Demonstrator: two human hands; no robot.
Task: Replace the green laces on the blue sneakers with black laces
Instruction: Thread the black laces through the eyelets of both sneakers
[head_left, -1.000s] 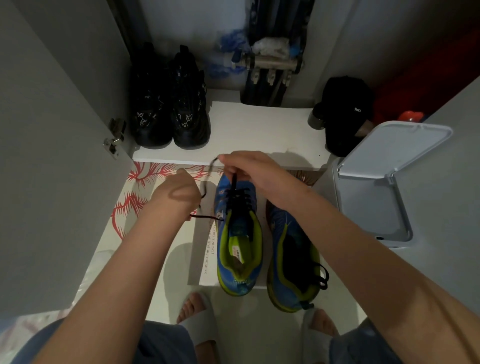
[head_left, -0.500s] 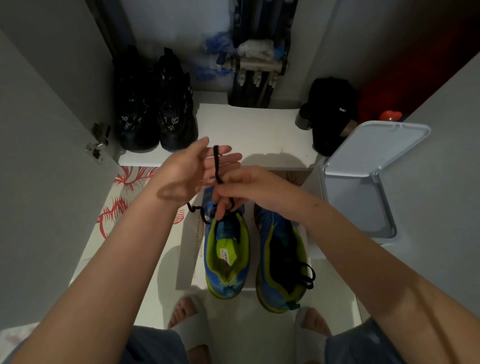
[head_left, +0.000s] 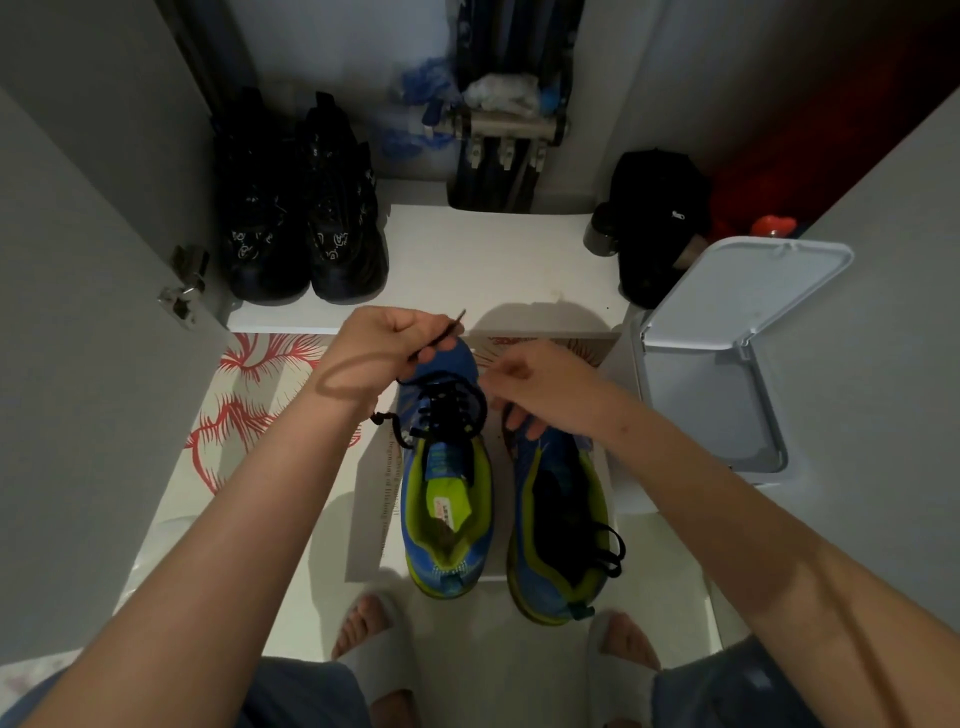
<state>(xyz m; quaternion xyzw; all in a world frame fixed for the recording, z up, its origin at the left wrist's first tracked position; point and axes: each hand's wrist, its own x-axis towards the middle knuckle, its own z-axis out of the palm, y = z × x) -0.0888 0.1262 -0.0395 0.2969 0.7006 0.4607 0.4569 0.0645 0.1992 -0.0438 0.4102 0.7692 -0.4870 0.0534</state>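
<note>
Through the head camera, the left hand is clenching one end of the thin black cord lace. The lace tip is sticking out just beyond the toe of the blue mesh sneaker with lime-green lining. From that fist the lace is running down into the sneaker's eyelets and crossing in loose rungs, and its other end is dangling just left of the sneaker. The right hand is hovering just right of that sneaker's toe, its fingers curling down over the second blue sneaker. Whether it is grasping anything, I cannot tell. A pair of black chunky shoes is standing well beyond the sneaker.
</note>
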